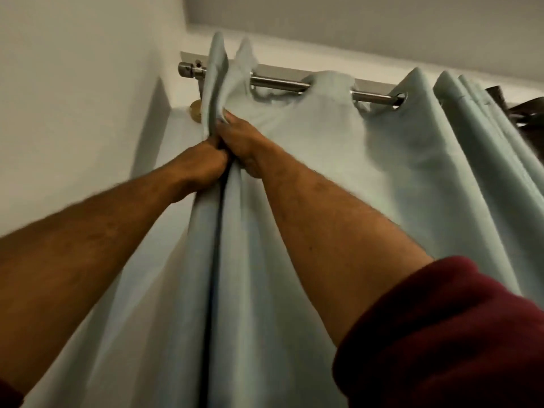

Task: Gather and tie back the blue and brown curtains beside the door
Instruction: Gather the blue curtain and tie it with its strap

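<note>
Two hands meet high up on the blue curtain (323, 178), both raised toward the rod. Start at the far left: a white wall (73, 98) runs up beside the curtain, and just right of it the metal curtain rod (279, 83) ends in a round cap, with a small brass-coloured knob (196, 111) below that end. Your left hand (203, 166) sits next, fingers curled tight round a gathered bunch of the curtain's left edge, the folds dropping straight down from your fist. Your right hand (244, 142) presses up against it, touching it, its fingers wrapped into the same bunch a little higher, where the cloth stands up in two peaks over the rod. Right of your hands the curtain spreads out flat, hung on the rod through metal eyelets, then falls into close pleats near the right edge. Your dark red sleeve (456, 334) is pushed up on the right forearm. At the far right, a strip of brown curtain (527, 108) shows behind the blue pleats, mostly hidden.
</note>
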